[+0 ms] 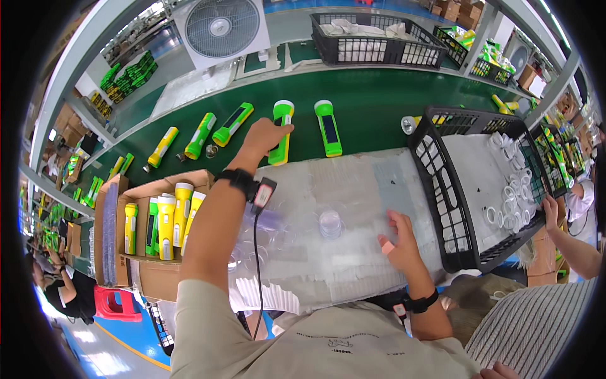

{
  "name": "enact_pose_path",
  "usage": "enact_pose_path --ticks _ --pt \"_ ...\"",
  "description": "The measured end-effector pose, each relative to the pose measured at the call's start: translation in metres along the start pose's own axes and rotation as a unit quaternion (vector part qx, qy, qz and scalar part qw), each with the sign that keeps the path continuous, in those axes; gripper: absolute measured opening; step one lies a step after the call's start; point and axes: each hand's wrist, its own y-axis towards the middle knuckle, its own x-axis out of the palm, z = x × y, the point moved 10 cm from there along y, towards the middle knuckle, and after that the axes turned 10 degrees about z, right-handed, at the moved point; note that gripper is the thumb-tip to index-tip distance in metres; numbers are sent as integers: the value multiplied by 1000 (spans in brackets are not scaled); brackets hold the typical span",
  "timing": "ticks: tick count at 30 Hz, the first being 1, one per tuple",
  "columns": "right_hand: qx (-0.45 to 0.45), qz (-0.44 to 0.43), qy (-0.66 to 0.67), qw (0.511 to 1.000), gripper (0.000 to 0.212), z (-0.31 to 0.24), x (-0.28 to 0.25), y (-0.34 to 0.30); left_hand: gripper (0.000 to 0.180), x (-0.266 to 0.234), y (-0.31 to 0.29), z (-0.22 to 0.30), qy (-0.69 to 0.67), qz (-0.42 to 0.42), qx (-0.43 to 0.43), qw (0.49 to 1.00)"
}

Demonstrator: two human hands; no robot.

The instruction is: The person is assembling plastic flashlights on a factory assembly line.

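Note:
My left hand [267, 135] reaches forward over the green belt and is closed around the body of a green and yellow flashlight [281, 150] with a white head rim. My right hand [404, 245] is open above the covered work surface [353, 278], its fingers apart and nothing visible in them. A band of tape or a cover sits on one of its fingertips. Between the hands stands a stack of clear round lenses [330, 225]. Thin clear discs [252, 246] lie loose to the left of it. Another green flashlight [329, 129] with a dark panel lies to the right of the held one.
Several flashlights [201, 136] lie on the belt [372, 114] at the left. An open cardboard box [165, 278] holds more, mostly yellow. A black crate [456, 243] with white rings [510, 203] stands at the right, another person's hand [553, 213] at its edge. A fan [221, 28] stands behind.

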Motion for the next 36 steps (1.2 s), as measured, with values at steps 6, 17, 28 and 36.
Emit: enact_pose_path --ticks 6,17,28,36 --pt "-71 44 -60 995 43 -18 4 1 67 39 53 0 0 85 40 996" --pt "-85 68 -36 993 34 -10 -7 -3 64 -50 81 -69 293 154 -1 943" --pt "-205 122 -8 971 38 -98 -24 9 52 -138 -63 67 104 211 311 921" --pt "-313 39 38 948 75 -138 52 6 50 -76 -270 168 -46 -28 450 891"
